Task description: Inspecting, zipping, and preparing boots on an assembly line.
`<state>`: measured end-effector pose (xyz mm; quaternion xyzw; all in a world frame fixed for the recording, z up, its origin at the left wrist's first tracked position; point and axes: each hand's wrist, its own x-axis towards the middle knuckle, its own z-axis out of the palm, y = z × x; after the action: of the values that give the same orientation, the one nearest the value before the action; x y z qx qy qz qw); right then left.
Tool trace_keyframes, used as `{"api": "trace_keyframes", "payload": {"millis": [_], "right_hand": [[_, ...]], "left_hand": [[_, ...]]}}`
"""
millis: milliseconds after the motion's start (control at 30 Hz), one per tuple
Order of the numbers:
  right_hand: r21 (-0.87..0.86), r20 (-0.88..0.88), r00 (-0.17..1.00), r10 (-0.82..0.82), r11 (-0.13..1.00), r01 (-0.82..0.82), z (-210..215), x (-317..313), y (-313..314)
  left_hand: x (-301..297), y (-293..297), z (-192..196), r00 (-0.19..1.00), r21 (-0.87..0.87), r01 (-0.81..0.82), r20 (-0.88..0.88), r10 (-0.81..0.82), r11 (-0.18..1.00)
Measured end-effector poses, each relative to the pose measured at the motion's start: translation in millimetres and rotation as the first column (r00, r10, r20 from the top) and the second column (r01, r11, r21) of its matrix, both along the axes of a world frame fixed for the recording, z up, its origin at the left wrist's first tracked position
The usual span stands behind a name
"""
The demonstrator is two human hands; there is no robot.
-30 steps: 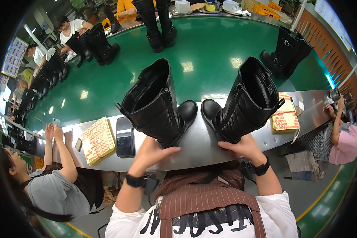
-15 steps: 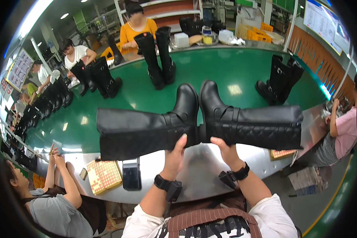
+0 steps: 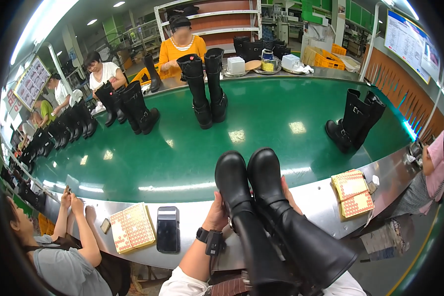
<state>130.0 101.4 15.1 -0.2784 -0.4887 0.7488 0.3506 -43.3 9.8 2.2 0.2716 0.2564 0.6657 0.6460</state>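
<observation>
Two tall black leather boots lie side by side in my hands, toes pointing away and shafts reaching back toward my chest. My left hand (image 3: 216, 213) grips the left boot (image 3: 232, 177) from its outer side, near the ankle strap. Around the right boot (image 3: 266, 175) my right hand (image 3: 290, 194) is closed at the outer side; much of that hand and its forearm is hidden behind the boot. The toes of the two boots are close together, held above the metal edge of the table. A buckle shows beside the left boot's ankle.
A green conveyor table (image 3: 182, 148) carries upright black boots (image 3: 202, 93) and another pair (image 3: 352, 121) at right. On the metal edge (image 3: 192, 217) lie a phone (image 3: 168, 230) and two yellow card stacks (image 3: 132, 228) (image 3: 352, 193). Co-workers sit at left (image 3: 69, 261), right and across.
Both boots have turned from lying sideways, shafts outward, to pointing away with shafts toward me. They are lower in view, and my right wrist is now hidden.
</observation>
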Motion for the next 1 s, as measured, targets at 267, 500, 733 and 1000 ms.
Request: {"api": "trace_keyframes", "payload": {"millis": [267, 500, 733, 1000], "right_hand": [[-0.271, -0.072, 0.996, -0.049, 0.962, 0.027, -3.6, 19.6, -3.9], [-0.484, -0.160, 0.978, -0.136, 0.874, 0.042, 7.4, 9.3, 0.5], [-0.341, -0.323, 0.938, 0.125, 0.909, -0.238, -6.8, 19.5, 14.2], [-0.427, -0.587, 0.792, 0.167, 0.768, -0.478, 14.7, 24.5, 21.7]], "left_hand": [[2.9, -3.5, -4.7, 0.997, -0.037, -0.005, 0.071, 0.007, 0.999], [1.7, -5.4, -14.3, 0.948, -0.161, 0.028, 0.317, 0.025, 0.987], [8.9, 17.7, -39.8, 0.930, -0.218, 0.034, 0.363, 0.049, 0.975], [-9.7, 11.8, -14.5, 0.876, 0.018, 0.111, 0.470, -0.107, 0.994]]}}
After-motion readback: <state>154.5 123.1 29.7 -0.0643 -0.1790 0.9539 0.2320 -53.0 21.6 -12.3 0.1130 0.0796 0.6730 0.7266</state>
